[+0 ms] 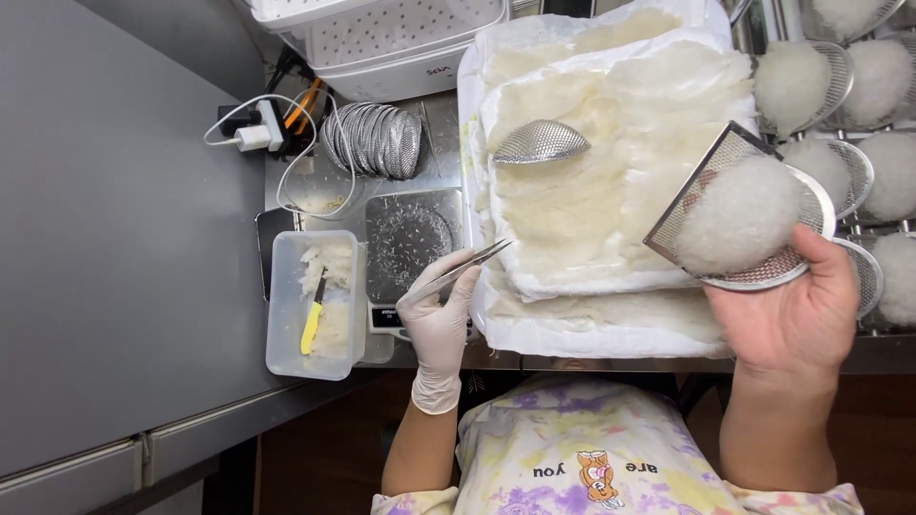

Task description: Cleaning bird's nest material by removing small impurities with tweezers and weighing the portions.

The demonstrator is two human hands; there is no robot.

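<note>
Moulding step: gloved left hand (438, 319) grips steel tweezers (461, 268); bare right hand (795, 310) holds a mesh mould of white fibrous material (742, 215), likely needing fine picking next.

Left: grey counter (114, 238) left open | centre: passage blocked by plastic tub (315, 305), scale (412, 243), stacked mesh moulds (374, 140), cables (286, 143) | right: crowded by filled mesh cups (887, 172) | tray (592, 162): only mesh dome (539, 143) in the way.
</note>
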